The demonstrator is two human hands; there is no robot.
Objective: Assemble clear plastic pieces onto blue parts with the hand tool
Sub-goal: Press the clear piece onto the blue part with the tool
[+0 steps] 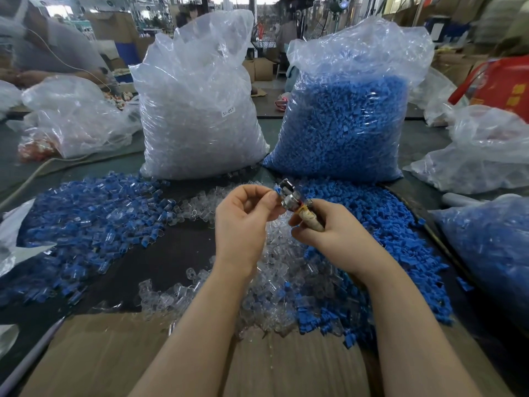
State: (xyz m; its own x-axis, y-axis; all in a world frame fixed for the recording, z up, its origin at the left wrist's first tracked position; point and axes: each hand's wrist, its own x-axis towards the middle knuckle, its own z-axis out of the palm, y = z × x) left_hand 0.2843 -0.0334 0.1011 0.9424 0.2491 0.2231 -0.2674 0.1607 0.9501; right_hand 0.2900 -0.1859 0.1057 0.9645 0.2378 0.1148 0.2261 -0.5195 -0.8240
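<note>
My right hand (329,227) grips the hand tool (292,200), a metal head on a tape-wrapped handle, raised above the table. My left hand (243,216) pinches a small blue part (277,191) against the tool's metal head. Loose clear plastic pieces (274,285) lie heaped under both hands. A pile of loose blue parts (386,224) spreads to the right. A pile of assembled blue-and-clear pieces (94,216) lies to the left. Whether a clear piece sits on the tool is hidden by my fingers.
A tall bag of clear pieces (197,110) and a bag of blue parts (349,118) stand behind the piles. Another blue-filled bag (492,253) lies at the right. Cardboard (114,353) covers the near edge. Other plastic bags (74,116) and a person sit at the far left.
</note>
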